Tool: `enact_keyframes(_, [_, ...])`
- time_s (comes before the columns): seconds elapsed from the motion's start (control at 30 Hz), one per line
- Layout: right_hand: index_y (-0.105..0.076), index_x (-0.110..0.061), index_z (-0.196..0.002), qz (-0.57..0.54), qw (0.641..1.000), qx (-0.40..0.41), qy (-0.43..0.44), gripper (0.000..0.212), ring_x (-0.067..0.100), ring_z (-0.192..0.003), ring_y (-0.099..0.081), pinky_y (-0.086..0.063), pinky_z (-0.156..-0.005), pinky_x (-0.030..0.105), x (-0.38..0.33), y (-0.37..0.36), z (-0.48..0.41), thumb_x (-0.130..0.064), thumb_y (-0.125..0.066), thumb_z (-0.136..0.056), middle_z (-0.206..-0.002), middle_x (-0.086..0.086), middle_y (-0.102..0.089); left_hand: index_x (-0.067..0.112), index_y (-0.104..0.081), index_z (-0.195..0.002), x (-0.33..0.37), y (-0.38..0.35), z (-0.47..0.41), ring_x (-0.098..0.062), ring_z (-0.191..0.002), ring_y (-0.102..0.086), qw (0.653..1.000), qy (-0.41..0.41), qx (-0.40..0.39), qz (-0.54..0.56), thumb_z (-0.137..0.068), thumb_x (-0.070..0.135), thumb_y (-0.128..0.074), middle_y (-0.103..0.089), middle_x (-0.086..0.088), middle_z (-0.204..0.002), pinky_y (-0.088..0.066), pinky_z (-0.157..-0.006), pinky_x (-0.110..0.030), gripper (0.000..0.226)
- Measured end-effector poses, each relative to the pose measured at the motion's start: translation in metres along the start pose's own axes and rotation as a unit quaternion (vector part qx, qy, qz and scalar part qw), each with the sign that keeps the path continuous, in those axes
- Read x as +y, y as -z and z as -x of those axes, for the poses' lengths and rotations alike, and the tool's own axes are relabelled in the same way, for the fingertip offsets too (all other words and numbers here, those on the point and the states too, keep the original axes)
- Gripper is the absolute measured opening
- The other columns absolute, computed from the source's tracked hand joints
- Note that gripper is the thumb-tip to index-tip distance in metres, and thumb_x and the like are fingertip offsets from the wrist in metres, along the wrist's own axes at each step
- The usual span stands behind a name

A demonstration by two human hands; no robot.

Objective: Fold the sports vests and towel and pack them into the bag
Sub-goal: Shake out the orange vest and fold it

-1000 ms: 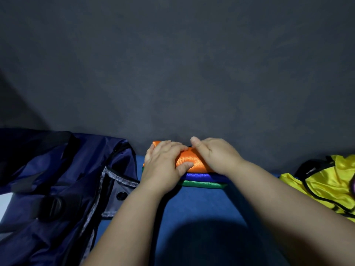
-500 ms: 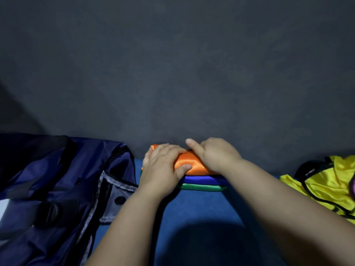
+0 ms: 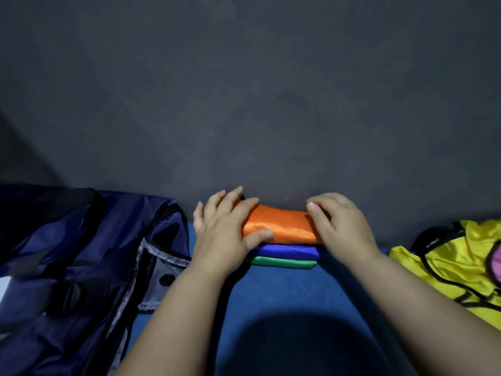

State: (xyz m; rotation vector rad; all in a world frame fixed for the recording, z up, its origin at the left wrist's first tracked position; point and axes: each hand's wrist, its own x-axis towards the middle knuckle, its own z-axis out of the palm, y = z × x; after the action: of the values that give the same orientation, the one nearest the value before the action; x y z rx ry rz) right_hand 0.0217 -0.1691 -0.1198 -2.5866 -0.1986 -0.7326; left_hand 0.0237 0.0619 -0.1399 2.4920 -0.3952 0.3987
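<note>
Left hand point(image 3: 222, 234) flat, fingers spread, pressing orange vest point(image 3: 282, 226) — right hand point(image 3: 344, 229) curled over its other end; bag point(image 3: 81, 253) outside left hand.

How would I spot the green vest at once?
Start at the big navy bag on the left; just right of it, on the blue surface, the left hand and right hand rest on a small stack of folded vests. The green vest is the bottom layer, under the blue vest and the orange vest, showing only a thin green edge.
</note>
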Motion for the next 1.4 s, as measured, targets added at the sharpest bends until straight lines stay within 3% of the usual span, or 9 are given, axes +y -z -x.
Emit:
enact_keyframes(0.07, [-0.067, -0.019, -0.116, -0.016, 1.000, -0.013, 0.008, 0.056, 0.019, -0.113, -0.054, -0.044, -0.098, 0.035, 0.009, -0.001, 0.017, -0.058, -0.039, -0.088, -0.118, -0.002, -0.060, 0.047, -0.028, -0.146, 0.000, 0.009, -0.001, -0.010, -0.144, 0.008, 0.998, 0.013, -0.060, -0.004, -0.047, 0.091, -0.053, -0.005, 0.014, -0.160, 0.008, -0.116, -0.052, 0.111])
enact_keyframes(0.17, [-0.053, -0.027, -0.135, -0.046, 0.997, -0.059, -0.028, 0.067, 0.013, -0.127, -0.043, -0.036, -0.105, 0.029, 0.017, -0.006, 0.041, -0.068, -0.043, -0.083, -0.136, -0.003, -0.045, 0.046, -0.025, -0.147, -0.002, 0.025, -0.005, -0.015, -0.146, 0.005, 0.996, 0.052, -0.068, -0.027, -0.061, 0.069, -0.073, -0.001, 0.012, -0.160, -0.002, -0.117, -0.052, 0.101])
enact_keyframes(0.27, [-0.031, -0.035, -0.148, -0.078, 0.988, -0.111, -0.073, 0.068, 0.002, -0.133, -0.031, -0.024, -0.103, 0.017, 0.010, -0.012, 0.052, -0.063, -0.049, -0.089, -0.149, -0.004, -0.033, 0.040, -0.034, -0.146, -0.008, 0.030, -0.005, -0.024, -0.144, -0.015, 0.994, 0.093, -0.040, 0.038, -0.081, 0.051, -0.070, -0.011, 0.007, -0.160, -0.020, -0.116, -0.044, 0.075])
enact_keyframes(0.37, [-0.017, -0.033, -0.153, -0.099, 0.980, -0.132, -0.115, 0.069, 0.010, -0.139, -0.030, -0.024, -0.101, 0.016, -0.004, -0.019, 0.053, -0.046, -0.051, -0.095, -0.155, -0.001, -0.027, 0.035, -0.039, -0.145, -0.013, 0.016, -0.002, -0.026, -0.141, -0.029, 0.986, 0.122, -0.016, 0.112, -0.090, 0.043, -0.063, -0.016, 0.002, -0.158, -0.028, -0.112, -0.037, 0.060])
enact_keyframes(0.57, [-0.013, -0.031, -0.153, -0.092, 0.976, -0.133, -0.142, 0.080, 0.018, -0.136, -0.038, -0.035, -0.104, 0.029, -0.018, -0.028, 0.051, -0.048, -0.060, -0.090, -0.154, -0.001, -0.028, 0.047, -0.018, -0.149, -0.020, 0.012, 0.001, -0.025, -0.146, -0.017, 0.977, 0.135, -0.120, 0.113, -0.064, 0.051, -0.084, 0.005, 0.010, -0.161, -0.024, -0.116, -0.039, 0.107])
enact_keyframes(0.7, [-0.014, -0.031, -0.153, -0.082, 0.979, -0.126, -0.136, 0.088, 0.018, -0.134, -0.039, -0.036, -0.102, 0.028, -0.019, -0.026, 0.050, -0.051, -0.066, -0.084, -0.154, -0.001, -0.027, 0.042, -0.023, -0.150, -0.022, 0.008, -0.001, -0.023, -0.144, -0.023, 0.976, 0.152, -0.048, 0.151, -0.081, 0.047, -0.072, -0.004, 0.007, -0.161, -0.027, -0.112, -0.037, 0.085])
enact_keyframes(0.93, [-0.017, -0.034, -0.152, -0.028, 0.979, -0.135, -0.147, 0.087, 0.025, -0.127, -0.046, -0.043, -0.098, 0.035, -0.021, -0.022, 0.048, -0.061, -0.062, -0.082, -0.149, 0.001, -0.022, 0.043, -0.013, -0.152, -0.016, 0.011, -0.002, -0.022, -0.147, -0.008, 0.982, 0.158, -0.075, 0.066, -0.076, 0.060, -0.071, 0.006, 0.011, -0.161, -0.021, -0.118, -0.045, 0.097])
enact_keyframes(1.13, [-0.013, -0.037, -0.152, -0.013, 0.971, -0.180, -0.157, 0.086, 0.028, -0.128, -0.045, -0.043, -0.099, 0.037, -0.024, -0.019, 0.047, -0.064, -0.058, -0.083, -0.152, 0.002, -0.020, 0.038, 0.002, -0.153, -0.011, 0.003, 0.009, -0.024, -0.148, -0.004, 0.977, 0.178, -0.117, 0.033, -0.089, 0.065, -0.046, 0.005, 0.007, -0.163, -0.018, -0.117, -0.046, 0.085])
enact_keyframes(1.4, [-0.011, -0.036, -0.153, 0.026, 0.979, -0.139, -0.147, 0.080, 0.023, -0.141, -0.028, -0.026, -0.112, 0.042, -0.036, 0.015, 0.054, -0.067, -0.043, -0.088, -0.156, 0.002, -0.016, 0.031, -0.004, -0.155, 0.018, 0.018, 0.011, -0.021, -0.149, 0.014, 0.989, 0.141, -0.027, -0.025, -0.089, 0.066, -0.043, 0.013, 0.002, -0.162, -0.005, -0.121, -0.041, 0.085])
